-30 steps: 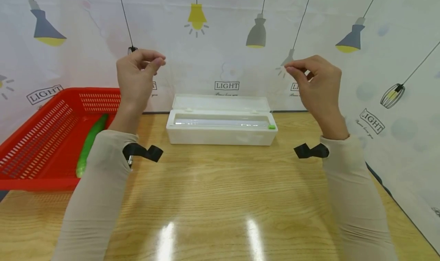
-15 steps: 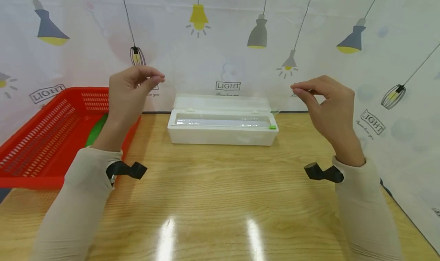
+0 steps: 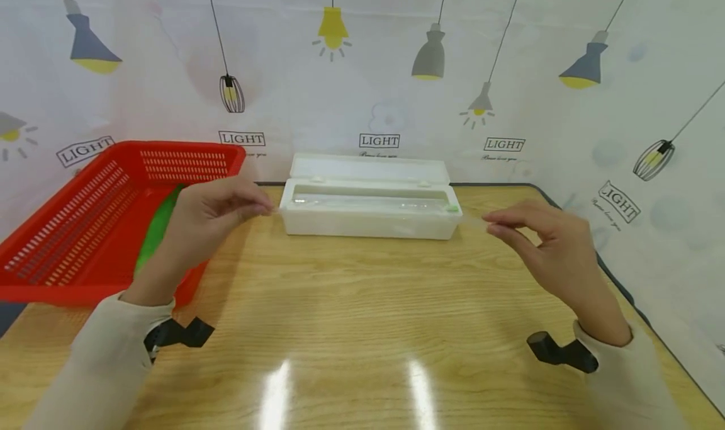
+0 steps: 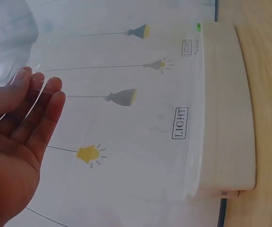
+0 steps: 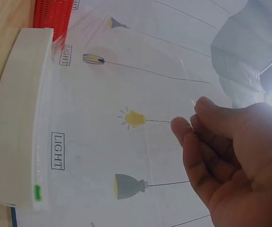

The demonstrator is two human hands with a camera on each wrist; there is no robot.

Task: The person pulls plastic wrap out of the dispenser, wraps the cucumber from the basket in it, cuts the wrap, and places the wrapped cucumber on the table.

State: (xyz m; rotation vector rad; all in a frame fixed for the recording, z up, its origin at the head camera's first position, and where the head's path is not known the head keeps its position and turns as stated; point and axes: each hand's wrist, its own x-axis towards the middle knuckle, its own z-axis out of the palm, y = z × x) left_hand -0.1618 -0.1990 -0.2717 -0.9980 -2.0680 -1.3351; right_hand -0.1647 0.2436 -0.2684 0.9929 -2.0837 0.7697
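Observation:
A long white cling film dispenser (image 3: 370, 224) stands at the back of the table with its lid raised. My left hand (image 3: 198, 231) is in front of its left end, thumb and fingertips pinching one corner of the clear film. At the right end my right hand (image 3: 552, 247) pinches the other corner. The sheet of cling film (image 5: 187, 71) is nearly invisible, showing mostly as glints and a thin edge between the hands. In the left wrist view, that hand (image 4: 20, 142) has its outer fingers fairly straight behind the film.
To the left stands a red plastic basket (image 3: 62, 294) with a long green vegetable (image 3: 154, 235), like a cucumber, inside it. A small green slider (image 3: 452, 209) sits at the dispenser's right end. Behind is a backdrop (image 3: 317, 102) printed with lamps.
Both hands have come down from in front of the backdrop to about the dispenser's height, the right one also moving outward. They keep pinching the film. The dispenser and basket stay in place.

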